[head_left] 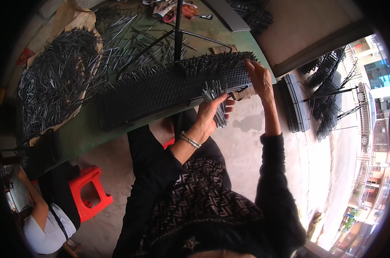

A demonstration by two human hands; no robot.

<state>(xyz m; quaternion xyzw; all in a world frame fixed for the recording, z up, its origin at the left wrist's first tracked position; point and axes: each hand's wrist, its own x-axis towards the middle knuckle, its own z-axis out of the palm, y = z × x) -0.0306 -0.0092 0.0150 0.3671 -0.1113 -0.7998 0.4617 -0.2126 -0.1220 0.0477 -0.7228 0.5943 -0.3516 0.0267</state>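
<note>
A bundle of thin grey metal rods [221,109] is gripped in my left hand [210,114], its fingers wrapped round the middle. My right hand [259,77] is pinched at the right end of a long black perforated rack [147,96]; what its fingertips hold is too small to make out. Rows of short dark rods [212,63] stand upright along the far side of the rack. The holes nearer to me show no rods in them. The rack lies along the front of a green table [85,144].
A heap of loose rods [59,71] lies on brown paper at the left, spilling over the table. A black stand [178,38] rises behind the rack. Left of me are a red stool [89,193] and another person [49,228]. Stacked black racks [294,103] stand on the floor at right.
</note>
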